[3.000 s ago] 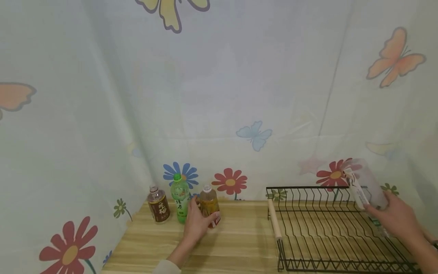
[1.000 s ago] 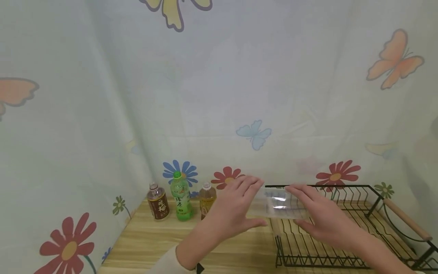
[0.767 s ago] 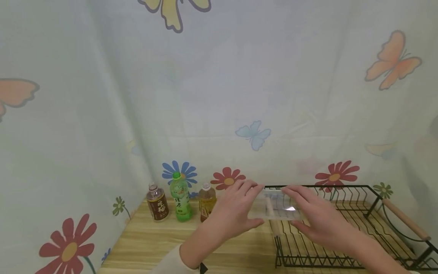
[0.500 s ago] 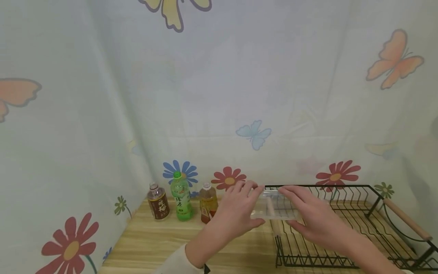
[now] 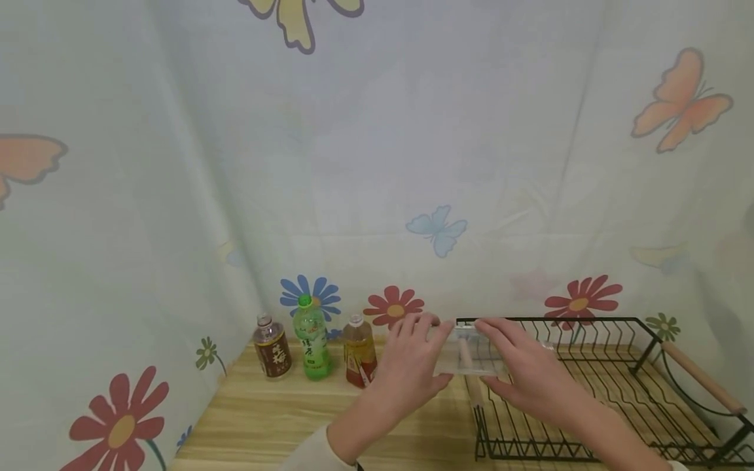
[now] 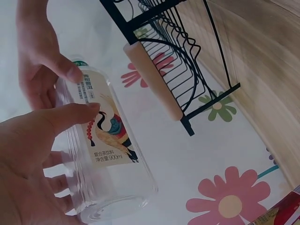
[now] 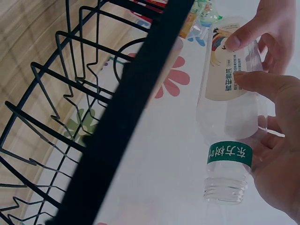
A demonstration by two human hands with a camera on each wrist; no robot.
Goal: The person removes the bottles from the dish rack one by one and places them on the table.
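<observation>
A clear plastic bottle (image 6: 115, 122) with a cream bird-picture label and a green neck band (image 7: 229, 152) lies sideways in the air between my two hands. My left hand (image 5: 409, 356) grips it near the base end, thumb on the label. Toward the neck, my right hand (image 5: 524, 366) holds it with its thumb on the label too. The right wrist view shows the bare threaded mouth, and the bottle looks empty. In the head view it overlaps the near-left corner of the rack.
A black wire dish rack (image 7: 126, 112) with wooden handles (image 5: 703, 378) stands on the right of the wood-grain table (image 5: 265, 425). At the back left stand a brown-labelled bottle (image 5: 273, 353), a green bottle (image 5: 314, 343) and an amber bottle (image 5: 359, 353). A flowered curtain (image 5: 501, 163) hangs behind.
Three seconds ago my right hand held the clear bottle over the rack while my left was at the amber bottle. Both hands now hold the clear bottle, and over the last second they drew closer together.
</observation>
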